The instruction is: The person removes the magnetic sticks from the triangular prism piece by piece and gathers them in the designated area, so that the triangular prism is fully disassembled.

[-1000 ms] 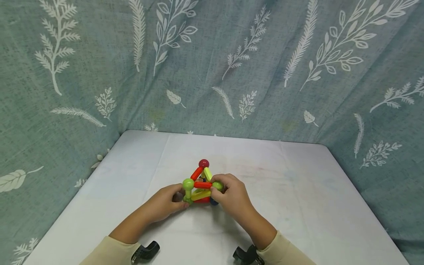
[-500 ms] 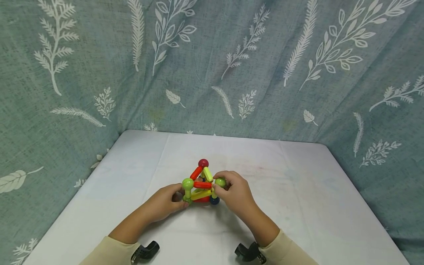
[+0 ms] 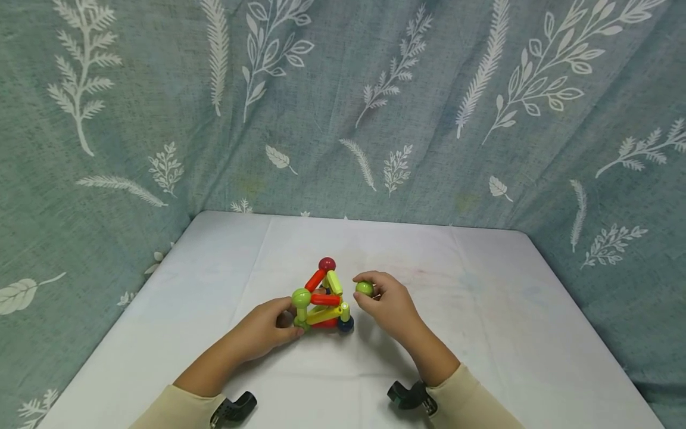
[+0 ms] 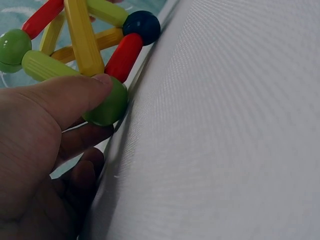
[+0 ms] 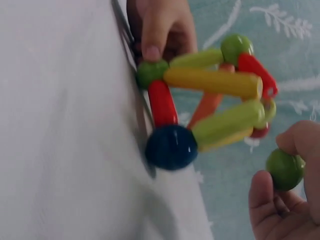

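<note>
A frame of coloured building sticks and balls [image 3: 324, 300] stands on the table in the head view. My left hand [image 3: 268, 328] grips its lower left corner, with the thumb on the green corner ball [image 4: 112, 105] in the left wrist view. My right hand [image 3: 390, 301] pinches a loose green ball [image 5: 284, 169] between thumb and fingers, apart from the frame on its right. A dark blue ball [image 3: 345, 324] forms the lower right corner, with a short light green stick [image 5: 227, 121] rising from it to a bare end. A red ball [image 3: 327, 264] tops the frame.
A white cloth [image 3: 482, 322] covers the table. Green leaf-patterned fabric [image 3: 332, 107] hangs behind and along the sides. Black wrist cameras [image 3: 234, 410] are strapped to both forearms near the table's front.
My right hand has drawn the green ball off the frame's upper right corner and away to the right, baring the stick ends there. My left hand keeps its hold.
</note>
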{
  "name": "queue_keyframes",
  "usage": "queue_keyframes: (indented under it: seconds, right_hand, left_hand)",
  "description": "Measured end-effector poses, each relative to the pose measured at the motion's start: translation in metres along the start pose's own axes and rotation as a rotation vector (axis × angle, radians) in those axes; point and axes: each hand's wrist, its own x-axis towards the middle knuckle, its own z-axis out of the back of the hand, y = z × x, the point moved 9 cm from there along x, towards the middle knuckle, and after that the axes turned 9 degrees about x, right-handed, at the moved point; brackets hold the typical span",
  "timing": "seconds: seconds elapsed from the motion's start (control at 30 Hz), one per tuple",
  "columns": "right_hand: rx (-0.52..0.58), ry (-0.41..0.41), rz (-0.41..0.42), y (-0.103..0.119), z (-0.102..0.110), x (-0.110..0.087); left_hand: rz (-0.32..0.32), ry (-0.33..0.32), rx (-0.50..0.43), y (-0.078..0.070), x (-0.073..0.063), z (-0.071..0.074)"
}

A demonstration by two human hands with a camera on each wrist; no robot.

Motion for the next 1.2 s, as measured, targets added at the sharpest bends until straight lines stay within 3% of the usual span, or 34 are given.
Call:
queue_keyframes:
  seconds: [0.63, 0.93, 1.2]
  right_hand:
    - [-0.122, -0.015, -0.160, -0.047, 0.024, 0.035]
    - [-0.112, -0.051, -0.220, -0.083, 0.040, 0.056]
    - [-0.064, -0.069, -0.252, -0.096, 0.045, 0.057]
  left_hand:
    - [-0.007, -0.005, 0.000, 0.002, 0.000, 0.000]
    - [-0.005, 0.003, -0.002, 0.002, 0.000, -0.001]
    - [0.002, 0.005, 0.000, 0.003, 0.001, -0.001]
